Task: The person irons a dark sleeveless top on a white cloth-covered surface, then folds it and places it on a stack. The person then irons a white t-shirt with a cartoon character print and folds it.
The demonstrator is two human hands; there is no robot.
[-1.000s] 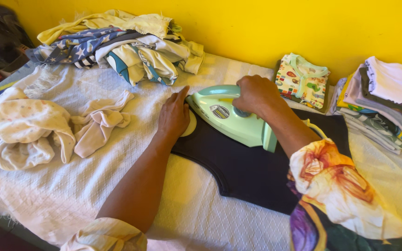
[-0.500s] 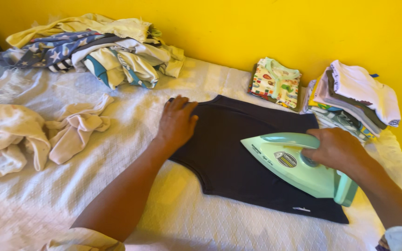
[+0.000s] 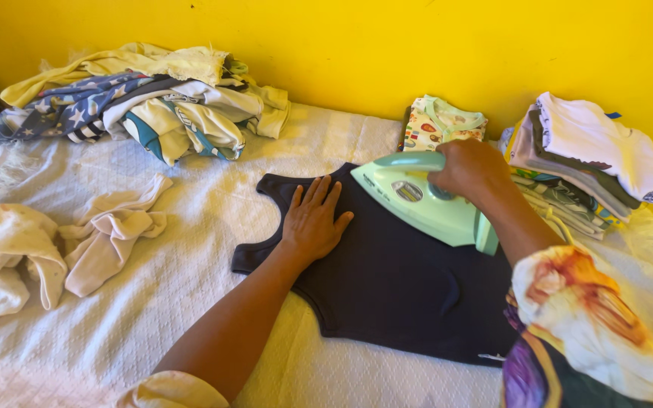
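Note:
A dark navy sleeveless top (image 3: 394, 279) lies flat on a white quilted cover (image 3: 115, 325). My left hand (image 3: 313, 219) presses flat on the top's upper left part, fingers spread. My right hand (image 3: 468, 168) grips the handle of a mint-green iron (image 3: 417, 200), which rests on the far upper part of the garment with its tip pointing left, close to my left fingertips.
A heap of unfolded clothes (image 3: 145, 98) lies at the back left against the yellow wall. Crumpled pale garments (image 3: 47, 242) sit at the left. A folded patterned piece (image 3: 436, 121) and a stack of folded clothes (image 3: 583, 162) stand at the back right.
The iron moved from the garment's lower right up to its far edge. My left hand shifted further onto the top, whose left strap area now lies uncovered.

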